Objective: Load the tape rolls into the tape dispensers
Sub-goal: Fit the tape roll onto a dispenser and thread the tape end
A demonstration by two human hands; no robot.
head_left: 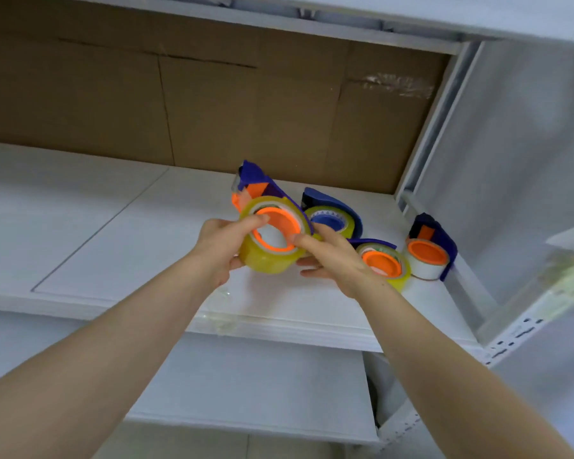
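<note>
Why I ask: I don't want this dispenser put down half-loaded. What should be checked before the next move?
1. Grip: left hand and right hand both hold the yellow tape roll: ok.
2. Roll sits round the orange hub of the blue dispenser: ok.
3. Roll pushed fully home on the hub: cannot tell.
4. Tape end led up to the cutter: cannot tell, that end is blurred.
5. Bare shelf to the left for setting it down: ok.
6. Blue-hub dispenser, orange-hub dispenser and white-roll dispenser on the shelf each carry a roll: ok.
</note>
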